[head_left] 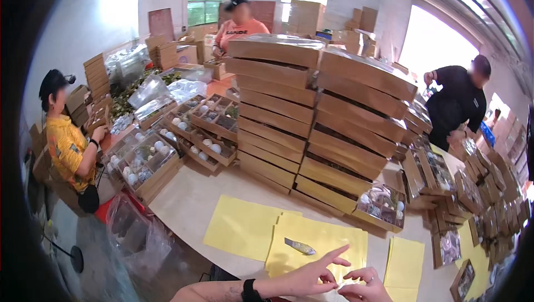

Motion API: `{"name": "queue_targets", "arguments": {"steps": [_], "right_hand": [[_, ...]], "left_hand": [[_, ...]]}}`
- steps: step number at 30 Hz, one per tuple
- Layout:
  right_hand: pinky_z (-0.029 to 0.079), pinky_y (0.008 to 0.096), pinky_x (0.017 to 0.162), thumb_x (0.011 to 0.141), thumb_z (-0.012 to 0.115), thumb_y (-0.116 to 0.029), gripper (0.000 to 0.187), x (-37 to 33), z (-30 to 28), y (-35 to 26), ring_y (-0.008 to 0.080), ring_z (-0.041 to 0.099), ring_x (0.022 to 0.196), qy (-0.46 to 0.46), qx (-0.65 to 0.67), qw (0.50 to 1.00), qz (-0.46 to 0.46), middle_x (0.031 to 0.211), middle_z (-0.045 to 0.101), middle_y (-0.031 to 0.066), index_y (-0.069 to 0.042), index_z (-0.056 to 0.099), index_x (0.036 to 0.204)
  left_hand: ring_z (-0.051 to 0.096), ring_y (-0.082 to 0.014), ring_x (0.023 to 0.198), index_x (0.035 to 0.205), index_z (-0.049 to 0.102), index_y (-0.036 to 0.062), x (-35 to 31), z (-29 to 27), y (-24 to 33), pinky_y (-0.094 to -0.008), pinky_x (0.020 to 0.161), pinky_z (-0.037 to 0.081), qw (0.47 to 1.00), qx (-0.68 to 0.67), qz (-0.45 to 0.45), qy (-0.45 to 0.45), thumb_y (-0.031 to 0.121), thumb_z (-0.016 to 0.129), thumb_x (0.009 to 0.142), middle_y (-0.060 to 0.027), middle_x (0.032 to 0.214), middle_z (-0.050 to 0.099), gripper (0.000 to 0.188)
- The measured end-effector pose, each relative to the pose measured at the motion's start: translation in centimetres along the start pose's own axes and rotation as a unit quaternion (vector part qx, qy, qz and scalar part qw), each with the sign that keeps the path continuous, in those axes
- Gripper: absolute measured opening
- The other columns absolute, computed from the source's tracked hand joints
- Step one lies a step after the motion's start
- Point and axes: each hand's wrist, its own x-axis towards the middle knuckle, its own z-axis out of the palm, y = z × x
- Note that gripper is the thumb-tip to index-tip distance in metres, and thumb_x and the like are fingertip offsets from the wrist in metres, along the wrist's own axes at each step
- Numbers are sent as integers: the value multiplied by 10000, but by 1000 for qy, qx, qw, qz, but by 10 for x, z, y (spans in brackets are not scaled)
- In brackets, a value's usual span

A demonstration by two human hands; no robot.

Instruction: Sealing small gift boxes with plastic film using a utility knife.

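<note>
At the near edge of a pale worktop (189, 196), a worker's left grip (314, 276) and right grip (364, 290) met at the fingertips, the left index finger stretched clear and the right fingers curled in. Whether either pinched anything could not be told; the meeting point was too small to read. Such fingertip work seemed best done with light, steady pressure, both wrists low and the yellow sheets (334, 235) kept flat and uncreased. The middle sheets lay directly beneath and beyond the hands, with another yellow sheet (242, 227) to the left and more to the right. A knife (300, 246) rested untouched on the middle sheets, just beyond the left fingers; reaching over it called for care. Farther back stood tall stacks of brown boxes (272, 118), flanked by a compartmented box (381, 207) of pale balls. Beyond, co-workers in yellow (69, 146), dark (459, 99) and orange (242, 26) shirts stood or sat around the room.
</note>
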Motion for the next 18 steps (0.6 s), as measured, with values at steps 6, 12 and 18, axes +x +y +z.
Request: {"name": "queue_targets", "arguments": {"steps": [6,12,18], "right_hand": [[461,374,778,769,749,-110,186,-2,-3,5,303,576,929,46,-55,997,-28,1004,612,136,-59,665,927],[426,353,870,729,652,-107,312,-1,-1,12,245,534,1014,12,-168,979,-119,1168,575,36,-195,678,1027],[405,349,862,735,644,-145,290,-13,4,5,221,437,1044,46,-201,971,-124,1168,509,10,-228,663,1012]], "left_hand": [[678,-154,930,1539,131,112,0,-8,2,-265,799,543,994,53,-26,88,22,633,894,-102,1374,494,823],[674,-214,994,1528,67,147,4,-16,18,-306,884,549,999,-32,-33,24,-28,675,872,-149,1356,477,912],[672,-219,986,1533,11,191,12,-10,17,-331,891,552,996,-75,-45,-20,-65,677,856,-201,1336,474,984]]}}
